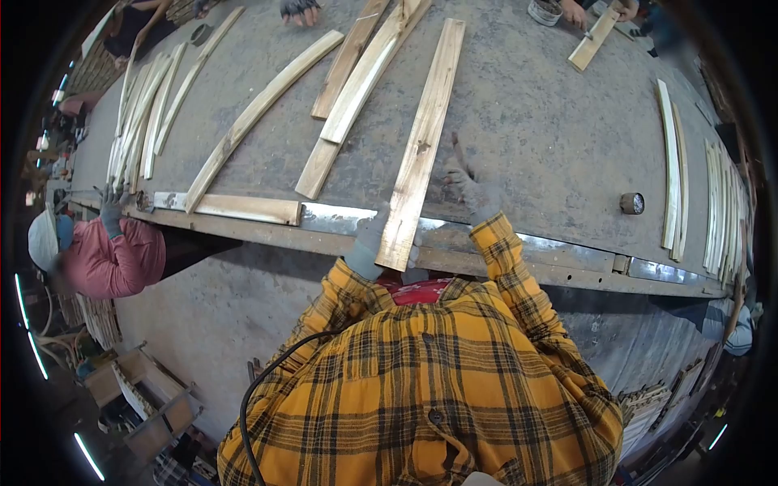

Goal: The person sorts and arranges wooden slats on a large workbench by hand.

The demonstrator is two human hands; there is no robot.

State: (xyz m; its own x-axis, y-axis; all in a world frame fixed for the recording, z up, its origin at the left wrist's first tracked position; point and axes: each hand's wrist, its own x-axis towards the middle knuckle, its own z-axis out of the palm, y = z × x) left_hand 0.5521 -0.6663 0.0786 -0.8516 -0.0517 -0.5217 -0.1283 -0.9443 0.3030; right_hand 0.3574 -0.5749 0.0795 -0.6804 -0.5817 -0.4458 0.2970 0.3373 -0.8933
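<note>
A long, pale wooden plank (425, 134) lies in front of me, its near end sticking out over the metal-edged side of the table. My left hand (370, 235), in a grey glove, is closed on that near end, with fingertips showing at the plank's right edge. To the right of the plank, my right hand (470, 188) is above the table, also gloved, fingers apart and nothing seen in it. Left of the plank, a lighter strip (361, 93) rests over other wooden pieces, and a curved strip (263, 113) runs to the table edge.
The grey table (559, 154) has more strips (154, 105) at left and standing rows (673, 170) at right. A small round tin (632, 203) sits on the right. A co-worker in pink (113, 251) works at left; another person's hands hold a short board (596, 39) across the table.
</note>
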